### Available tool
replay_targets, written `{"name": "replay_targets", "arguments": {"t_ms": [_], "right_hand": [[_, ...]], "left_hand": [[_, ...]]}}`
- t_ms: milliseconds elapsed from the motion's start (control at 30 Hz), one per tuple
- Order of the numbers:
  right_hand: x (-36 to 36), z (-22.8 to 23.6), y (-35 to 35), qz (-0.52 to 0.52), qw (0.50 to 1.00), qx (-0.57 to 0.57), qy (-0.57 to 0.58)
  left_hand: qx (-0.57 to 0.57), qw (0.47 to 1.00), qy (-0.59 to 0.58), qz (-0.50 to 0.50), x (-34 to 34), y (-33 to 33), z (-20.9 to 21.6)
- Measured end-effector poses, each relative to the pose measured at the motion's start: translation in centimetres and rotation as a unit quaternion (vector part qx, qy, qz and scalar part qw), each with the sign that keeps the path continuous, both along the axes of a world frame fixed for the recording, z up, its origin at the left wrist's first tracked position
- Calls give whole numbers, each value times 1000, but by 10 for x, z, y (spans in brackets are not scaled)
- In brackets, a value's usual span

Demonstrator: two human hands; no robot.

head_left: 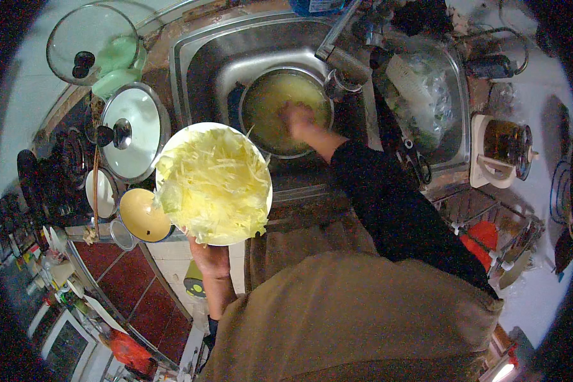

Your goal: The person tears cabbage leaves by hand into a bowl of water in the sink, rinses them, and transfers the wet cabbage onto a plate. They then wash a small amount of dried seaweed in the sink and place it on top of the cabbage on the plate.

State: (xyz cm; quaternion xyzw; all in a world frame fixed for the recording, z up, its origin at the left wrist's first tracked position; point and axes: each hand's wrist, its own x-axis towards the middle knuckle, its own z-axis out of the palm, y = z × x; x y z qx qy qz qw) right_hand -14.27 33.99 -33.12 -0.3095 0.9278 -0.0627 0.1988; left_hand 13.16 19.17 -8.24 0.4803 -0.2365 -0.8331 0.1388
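My left hand is under a white plate and holds it up beside the sink. Shredded pale yellow-green cabbage or lettuce is heaped on the plate. To the right, my right hand reaches down into a round metal pot that stands in the sink. Cloudy yellowish water fills the pot, and the fingers are under it and blurred. What they touch, if anything, is hidden.
A faucet hangs over the steel sink. Plastic bags with greens and black-handled scissors lie in the right basin. Left of the sink are a glass lid and a yellow bowl. A teapot stands right.
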Motion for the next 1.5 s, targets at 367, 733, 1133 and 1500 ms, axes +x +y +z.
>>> {"name": "replay_targets", "arguments": {"t_ms": [367, 733, 1133, 1500], "right_hand": [[-22, 92, 19, -268, 910, -279, -150], [-9, 146, 41, -361, 697, -480, -392], [-12, 153, 48, -456, 674, -472, -339], [-18, 39, 96, -196, 867, -430, -158]], "left_hand": [[-5, 1000, 10, 2, -1, 0, 4], [-6, 1000, 28, 2, 0, -5, 2], [10, 999, 34, 10, -5, -7, 6], [-5, 999, 45, -25, -14, -10, 3]]}}
